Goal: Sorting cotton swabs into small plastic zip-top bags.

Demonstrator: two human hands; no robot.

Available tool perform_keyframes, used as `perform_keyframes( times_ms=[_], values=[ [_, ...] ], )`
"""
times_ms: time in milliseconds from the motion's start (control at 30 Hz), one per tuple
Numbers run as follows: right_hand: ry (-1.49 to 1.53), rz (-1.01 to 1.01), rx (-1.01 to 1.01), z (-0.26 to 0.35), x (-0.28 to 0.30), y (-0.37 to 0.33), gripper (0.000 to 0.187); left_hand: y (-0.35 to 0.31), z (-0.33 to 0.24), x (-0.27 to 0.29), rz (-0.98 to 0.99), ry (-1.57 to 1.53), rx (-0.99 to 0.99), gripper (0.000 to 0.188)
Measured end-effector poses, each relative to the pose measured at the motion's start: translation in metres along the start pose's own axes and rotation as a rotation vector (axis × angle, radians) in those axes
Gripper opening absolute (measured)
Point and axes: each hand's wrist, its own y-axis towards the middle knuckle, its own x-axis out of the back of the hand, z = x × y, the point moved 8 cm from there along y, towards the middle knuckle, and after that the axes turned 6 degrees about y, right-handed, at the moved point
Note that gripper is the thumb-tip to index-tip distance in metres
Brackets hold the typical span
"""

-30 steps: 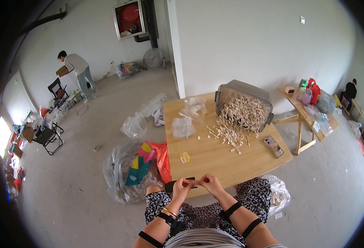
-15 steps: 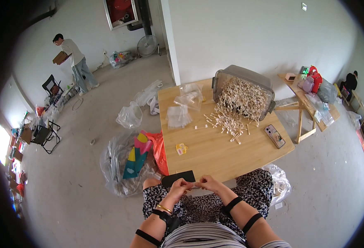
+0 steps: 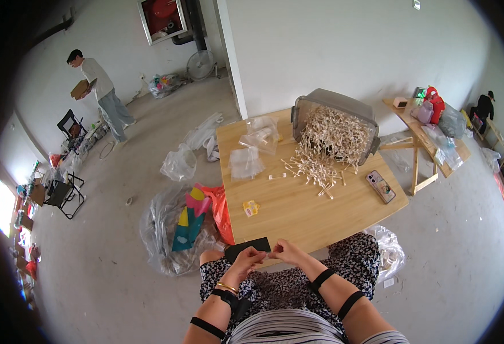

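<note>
Over my lap, at the table's near edge, my left hand [image 3: 248, 260] and my right hand [image 3: 287, 251] meet with fingertips pinched together. Whatever they hold between them is too small to make out. A black flat rectangular object [image 3: 246, 247] lies just beyond my left hand, on the table edge. Farther off, a grey translucent bin [image 3: 343, 98] rests tipped on its side. Many small white stick-like pieces [image 3: 338, 135] fill it and spill from its mouth onto the wooden table [image 3: 297, 215].
Clear plastic bags [image 3: 246, 163] and a small yellow-and-white packet [image 3: 250, 208] lie on the table's left; a phone [image 3: 381, 186] is at right. Plastic bags [image 3: 166, 229] crowd the floor at left. A side table [image 3: 458, 160] stands at right. Another person [image 3: 100, 86] holds a box.
My hands stay together, with only a slight shift of the fingers. The person at the far left has moved a little, still holding the box. The whole view has shifted slightly.
</note>
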Motion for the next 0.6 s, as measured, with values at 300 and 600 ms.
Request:
perform_keyframes(
  times_ms=[300,600],
  values=[
    [0.114,0.036,0.098,0.039,0.007,0.002,0.021,-0.012,-0.021,-0.017,-0.045,0.213,-0.260,0.041],
    [-0.050,-0.400,0.480,0.129,0.059,-0.057,0.014,-0.062,-0.059,-0.057,0.073,0.284,-0.147,0.033]
  ],
)
